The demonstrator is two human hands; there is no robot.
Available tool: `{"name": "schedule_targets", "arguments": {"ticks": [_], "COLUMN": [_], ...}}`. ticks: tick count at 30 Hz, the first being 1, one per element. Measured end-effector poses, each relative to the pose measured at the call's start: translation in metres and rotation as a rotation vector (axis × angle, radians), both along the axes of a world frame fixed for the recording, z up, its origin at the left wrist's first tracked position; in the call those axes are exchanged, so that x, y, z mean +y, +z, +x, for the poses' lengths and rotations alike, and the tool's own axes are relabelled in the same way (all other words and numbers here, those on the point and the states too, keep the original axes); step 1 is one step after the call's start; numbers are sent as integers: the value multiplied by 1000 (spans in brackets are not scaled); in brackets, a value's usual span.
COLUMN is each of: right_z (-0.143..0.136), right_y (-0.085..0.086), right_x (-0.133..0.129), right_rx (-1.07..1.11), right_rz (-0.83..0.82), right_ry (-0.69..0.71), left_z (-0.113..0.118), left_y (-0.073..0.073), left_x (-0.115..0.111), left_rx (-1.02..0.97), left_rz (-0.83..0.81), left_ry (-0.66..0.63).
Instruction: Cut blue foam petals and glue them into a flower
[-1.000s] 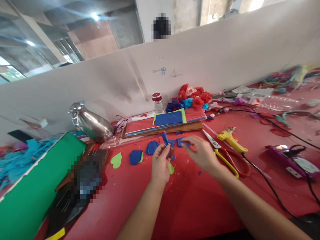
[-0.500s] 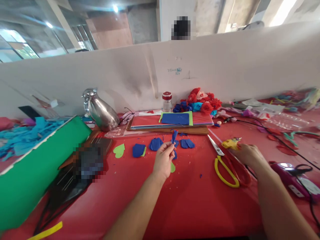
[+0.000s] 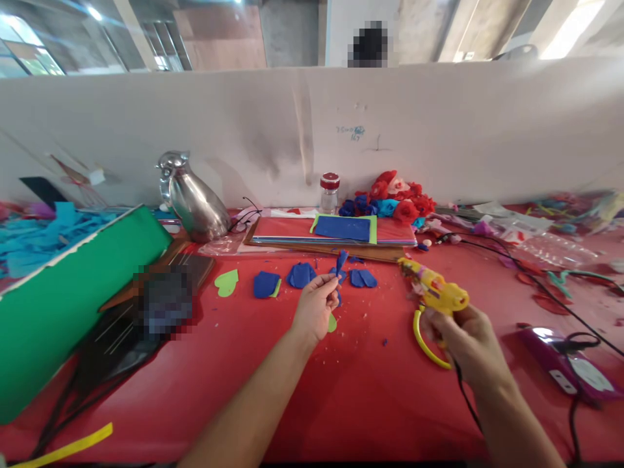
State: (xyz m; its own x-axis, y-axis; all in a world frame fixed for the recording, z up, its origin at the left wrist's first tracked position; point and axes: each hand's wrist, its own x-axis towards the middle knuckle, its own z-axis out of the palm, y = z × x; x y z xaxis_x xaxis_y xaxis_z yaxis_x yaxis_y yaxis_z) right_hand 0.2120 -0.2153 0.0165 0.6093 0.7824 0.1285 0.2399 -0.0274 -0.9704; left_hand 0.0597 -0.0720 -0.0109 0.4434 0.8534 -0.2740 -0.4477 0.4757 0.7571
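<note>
Left hand [image 3: 314,309] is pinching the lower end of a narrow blue piece [image 3: 342,260] between thumb and fingertips, in front of the paper stack [image 3: 283,227]. In the head view, the piece is standing roughly upright, its upper end rising free of the fingers; this grip is probably leaving that end exposed. Right hand [image 3: 470,341] is closing around the handle of a yellow glue gun [image 3: 441,294], in front of and to the right of the stack. Its nozzle is pointing left and away from the person, presumably holding the hot tip clear of the fingers. Whether a finger is pressing the trigger, I cannot tell.

Blue cutouts [image 3: 266,285] are lying in small groups along the front of the stack, seemingly spaced for easy picking up. One green heart [image 3: 227,283] is resting in front and to the left of it. Beneath the gun, also right of the stack, the scissors' yellow handle [image 3: 418,331] is lying on the red table [image 3: 341,416], likely set down to free the hand. Finished-looking flowers [image 3: 407,211] are sitting behind the stack's right end, apparently out of the working area.
</note>
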Motion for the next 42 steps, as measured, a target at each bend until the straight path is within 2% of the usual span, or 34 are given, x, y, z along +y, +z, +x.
{"name": "schedule_targets", "arguments": {"ticks": [4,9,23,42], "right_z": [-23,-28,-29,-22], "right_y": [-10,-12,-17,-30], "right_x": [6,14,24,23], "right_rx": [100,79,-47,-63], "right_rz": [19,-13,-140,-155], "right_ry": [119,223,173,157], "left_z": [0,0,-2,-1], "left_y": [0,2,4,2], "left_x": [-1,-4,-6,-5], "left_rx": [7,16,16,31], "left_rz": [-10,-39,-44,-21], "left_ry": [-35,-74,-105,-118]}}
